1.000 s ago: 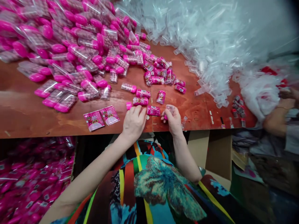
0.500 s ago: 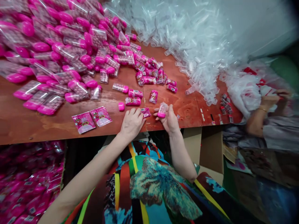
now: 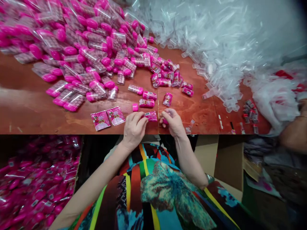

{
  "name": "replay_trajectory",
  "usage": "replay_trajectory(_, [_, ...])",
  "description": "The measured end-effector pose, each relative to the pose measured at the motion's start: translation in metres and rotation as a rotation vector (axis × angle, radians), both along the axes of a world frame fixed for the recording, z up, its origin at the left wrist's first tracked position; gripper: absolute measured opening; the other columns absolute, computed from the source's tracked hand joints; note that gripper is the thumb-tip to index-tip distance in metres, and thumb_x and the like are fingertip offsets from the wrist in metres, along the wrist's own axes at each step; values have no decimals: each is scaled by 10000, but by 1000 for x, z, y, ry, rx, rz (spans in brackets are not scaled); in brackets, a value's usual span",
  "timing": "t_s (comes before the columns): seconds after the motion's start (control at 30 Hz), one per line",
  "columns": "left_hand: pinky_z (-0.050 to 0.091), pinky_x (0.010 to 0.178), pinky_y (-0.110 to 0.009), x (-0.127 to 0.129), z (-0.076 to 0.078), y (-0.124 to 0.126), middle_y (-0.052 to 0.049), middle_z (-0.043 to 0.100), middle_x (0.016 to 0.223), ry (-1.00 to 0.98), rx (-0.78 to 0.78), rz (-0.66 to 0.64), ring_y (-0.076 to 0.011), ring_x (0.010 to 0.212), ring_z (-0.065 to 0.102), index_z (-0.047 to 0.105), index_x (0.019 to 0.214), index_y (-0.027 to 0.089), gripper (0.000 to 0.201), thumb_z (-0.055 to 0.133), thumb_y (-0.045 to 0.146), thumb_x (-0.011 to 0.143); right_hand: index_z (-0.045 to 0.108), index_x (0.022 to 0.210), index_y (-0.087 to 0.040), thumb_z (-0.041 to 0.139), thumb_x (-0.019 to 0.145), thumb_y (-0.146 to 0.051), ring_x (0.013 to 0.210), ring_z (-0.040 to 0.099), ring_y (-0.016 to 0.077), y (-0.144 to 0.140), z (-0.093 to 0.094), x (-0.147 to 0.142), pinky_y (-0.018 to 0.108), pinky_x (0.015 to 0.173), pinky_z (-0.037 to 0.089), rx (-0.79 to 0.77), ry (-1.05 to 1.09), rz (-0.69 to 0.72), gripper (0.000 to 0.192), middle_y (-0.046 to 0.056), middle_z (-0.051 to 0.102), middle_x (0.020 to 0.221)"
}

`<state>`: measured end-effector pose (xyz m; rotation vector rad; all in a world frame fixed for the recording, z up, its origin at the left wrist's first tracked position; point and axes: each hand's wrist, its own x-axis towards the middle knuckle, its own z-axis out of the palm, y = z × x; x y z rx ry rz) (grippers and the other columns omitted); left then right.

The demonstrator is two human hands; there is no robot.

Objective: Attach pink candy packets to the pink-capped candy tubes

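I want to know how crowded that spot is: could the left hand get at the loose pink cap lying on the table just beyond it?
Probably yes. The left hand sits at the table edge, and the pink cap lies just beyond its fingers on bare wood, with nothing between them. The hand is pinching a pink label, though, so it is occupied.

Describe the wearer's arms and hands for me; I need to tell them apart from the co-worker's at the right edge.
Both forearms are bare, with no sleeves, gloves or watch showing. The left hand and right hand show no rings that I can make out. Below them the wearer's garment is brightly multicoloured, with stripes and a teal flower pattern.
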<state>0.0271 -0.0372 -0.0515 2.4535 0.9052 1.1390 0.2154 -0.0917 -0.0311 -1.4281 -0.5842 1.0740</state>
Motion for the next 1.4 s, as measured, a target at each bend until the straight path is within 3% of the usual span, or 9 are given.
replay_trajectory(0.2, [471,1031,-481,-9,7,7,-142,648,1339,-148,-66,-12,-287,1244,574,693,1138,230,225,665,212,916,596,984,-214,896,620,-342,589,523,54,16,4,-24,161,406,435,8,167,-36,488,-75,527,817])
replay_trajectory(0.33, [559,740,-321,-1,19,-2,-120,672,1197,-548,-704,155,-194,904,667,623,1294,206,503,763,376,841,603,975,-227,889,612,-308,654,525,63,22,2,-32,155,441,461,64,182,-138,470,-64,536,854])
replay_trajectory(0.43, [429,497,-212,9,28,-5,-42,677,835,-747,-1237,61,-100,599,557,728,1053,149,388,796,421,785,607,988,-230,888,634,-287,675,542,61,22,1,-41,149,489,477,100,187,-131,456,-65,550,846])
replay_trajectory(0.57, [368,454,-191,11,33,1,-10,602,614,-936,-1530,90,-77,529,501,703,713,118,313,869,381,682,573,1029,-228,815,766,-409,613,581,80,19,3,-47,177,470,480,75,377,-17,402,-58,600,811])
replay_trajectory(0.7, [370,440,-183,5,34,8,-2,601,599,-1042,-1629,137,-79,537,520,679,671,120,331,933,320,601,522,1127,-220,498,971,-587,671,679,152,15,8,-38,238,505,530,20,641,129,400,7,691,840])
replay_trajectory(0.83, [360,425,-176,2,35,10,6,596,592,-1080,-1654,126,-73,530,520,672,659,122,340,948,308,593,502,1217,-215,283,1051,-455,763,719,179,10,11,-30,289,589,590,2,718,155,364,56,745,948])
replay_trajectory(1.0, [377,429,-178,5,35,10,5,612,607,-1094,-1689,167,-71,523,526,677,683,126,347,959,302,581,594,1123,-178,365,1007,-225,837,742,175,5,9,-29,279,677,621,13,636,124,261,62,755,976])
replay_trajectory(1.23, [402,445,-184,3,35,10,8,628,630,-1126,-1729,152,-68,519,540,671,706,129,331,943,295,615,645,1043,-146,459,1020,-290,882,756,178,-1,6,-32,266,727,638,52,528,182,236,98,764,1002])
replay_trajectory(1.4, [407,443,-178,2,35,10,15,616,614,-1116,-1743,135,-74,528,548,662,704,130,316,932,277,632,608,1127,-177,562,973,-368,739,751,166,-5,5,-35,248,573,618,66,495,226,250,63,765,976])
